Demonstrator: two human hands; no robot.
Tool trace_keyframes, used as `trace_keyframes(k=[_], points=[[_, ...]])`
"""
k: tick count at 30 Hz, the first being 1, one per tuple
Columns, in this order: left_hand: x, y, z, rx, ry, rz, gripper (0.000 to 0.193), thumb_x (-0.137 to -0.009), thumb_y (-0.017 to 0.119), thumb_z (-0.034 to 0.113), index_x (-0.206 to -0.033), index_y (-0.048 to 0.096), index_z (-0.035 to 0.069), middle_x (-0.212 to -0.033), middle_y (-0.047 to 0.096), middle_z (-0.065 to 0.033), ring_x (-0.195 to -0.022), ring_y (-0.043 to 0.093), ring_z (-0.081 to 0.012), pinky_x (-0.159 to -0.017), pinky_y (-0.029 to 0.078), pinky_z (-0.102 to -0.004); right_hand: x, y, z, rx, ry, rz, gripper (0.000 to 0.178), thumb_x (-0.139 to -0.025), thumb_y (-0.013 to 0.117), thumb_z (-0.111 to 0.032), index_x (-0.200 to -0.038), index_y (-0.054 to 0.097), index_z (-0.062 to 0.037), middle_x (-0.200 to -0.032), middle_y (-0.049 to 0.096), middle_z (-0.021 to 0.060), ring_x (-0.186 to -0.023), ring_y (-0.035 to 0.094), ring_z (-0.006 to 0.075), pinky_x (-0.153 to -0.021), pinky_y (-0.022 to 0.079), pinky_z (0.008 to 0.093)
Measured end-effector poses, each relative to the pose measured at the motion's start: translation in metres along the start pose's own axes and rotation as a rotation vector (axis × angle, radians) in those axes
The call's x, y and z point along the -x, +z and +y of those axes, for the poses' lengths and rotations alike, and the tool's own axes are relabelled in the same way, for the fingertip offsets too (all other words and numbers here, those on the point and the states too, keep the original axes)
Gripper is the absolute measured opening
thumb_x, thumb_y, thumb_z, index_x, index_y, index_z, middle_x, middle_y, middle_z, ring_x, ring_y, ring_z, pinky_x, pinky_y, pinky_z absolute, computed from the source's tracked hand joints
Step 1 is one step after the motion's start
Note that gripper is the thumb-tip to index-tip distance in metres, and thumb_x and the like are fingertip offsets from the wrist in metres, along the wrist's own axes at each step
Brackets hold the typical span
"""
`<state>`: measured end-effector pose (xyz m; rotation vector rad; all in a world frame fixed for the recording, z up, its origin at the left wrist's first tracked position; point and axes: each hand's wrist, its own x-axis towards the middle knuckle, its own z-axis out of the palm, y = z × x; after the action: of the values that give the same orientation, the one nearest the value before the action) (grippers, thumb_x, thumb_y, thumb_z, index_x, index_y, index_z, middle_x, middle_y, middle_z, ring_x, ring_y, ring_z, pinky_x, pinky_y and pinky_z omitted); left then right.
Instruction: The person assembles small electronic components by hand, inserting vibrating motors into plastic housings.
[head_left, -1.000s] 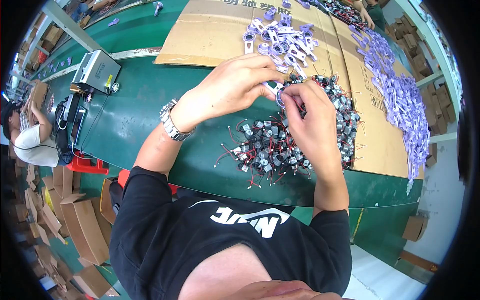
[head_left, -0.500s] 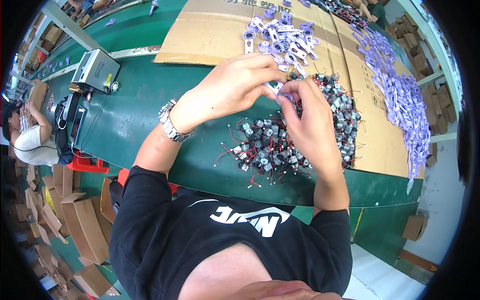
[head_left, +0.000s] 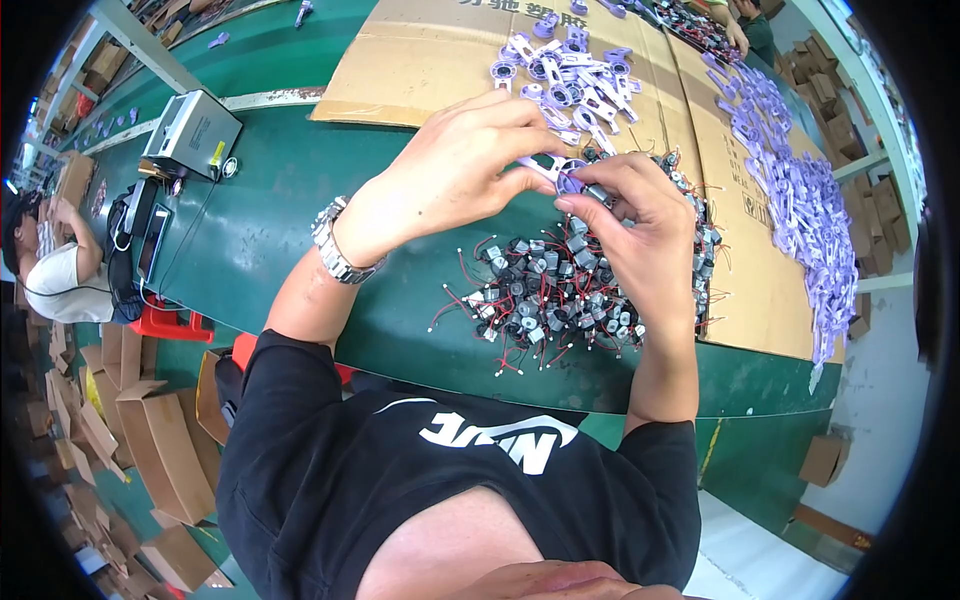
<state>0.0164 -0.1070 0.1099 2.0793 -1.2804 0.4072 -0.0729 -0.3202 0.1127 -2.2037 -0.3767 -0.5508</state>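
My left hand (head_left: 460,170), with a metal watch on its wrist, pinches the handle end of a purple-and-white plastic housing (head_left: 570,182). The housing has a round ring at its other end, turned toward my right hand (head_left: 648,225). My right hand is closed, its thumb and forefinger at the ring's edge; whether a small part sits between those fingertips is hidden. Below and around the right hand spreads a pile of small motors (head_left: 540,290) with red and black wires. Just beyond both hands lies a loose heap of similar purple-and-white housings (head_left: 575,80).
Flattened cardboard (head_left: 385,75) covers the far part of the green table (head_left: 400,325). A long heap of purple parts (head_left: 800,220) runs along the right. At left stand a grey metal box (head_left: 192,140) and a red stool (head_left: 170,322). Another person (head_left: 70,285) sits farther left.
The housing has turned so its ring faces right and shows more. My right hand has shifted slightly right and lower, its fingers still at the ring.
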Motion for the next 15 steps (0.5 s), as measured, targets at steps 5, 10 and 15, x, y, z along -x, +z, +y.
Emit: trace_keyframes(k=[5,10,15], points=[[0.001,0.001,0.000,-0.028,0.044,0.018,0.033,-0.079,0.082,0.012,-0.110,0.074,0.006,-0.101,0.069,-0.0079,-0.099,0.065,-0.0298,-0.086,0.054,-0.0397,0.000,0.005,0.005,-0.174,0.185,-0.071,0.025,-0.085,0.084,-0.004,-0.109,0.077,-0.0004,-0.097,0.070,0.0058,-0.080,0.068,0.0119,-0.066,0.054,0.0267],[0.002,0.000,-0.001,-0.077,0.004,0.033,0.034,-0.079,0.083,0.013,-0.111,0.075,0.007,-0.100,0.068,-0.0074,-0.097,0.064,-0.0301,-0.085,0.054,-0.0406,0.000,0.005,0.012,-0.526,0.289,-0.112,0.020,-0.094,0.074,0.001,-0.114,0.075,0.0042,-0.112,0.070,0.0092,-0.089,0.071,0.0148,-0.078,0.060,0.0251],[0.002,0.007,0.001,-0.121,0.026,0.096,0.034,-0.078,0.083,0.014,-0.111,0.075,0.008,-0.098,0.067,-0.0062,-0.095,0.063,-0.0285,-0.085,0.053,-0.0407,0.002,0.014,0.015,-0.396,0.379,-0.038,0.025,-0.092,0.075,0.001,-0.115,0.067,0.0053,-0.110,0.071,0.0083,-0.090,0.071,0.0146,-0.078,0.059,0.0282]])
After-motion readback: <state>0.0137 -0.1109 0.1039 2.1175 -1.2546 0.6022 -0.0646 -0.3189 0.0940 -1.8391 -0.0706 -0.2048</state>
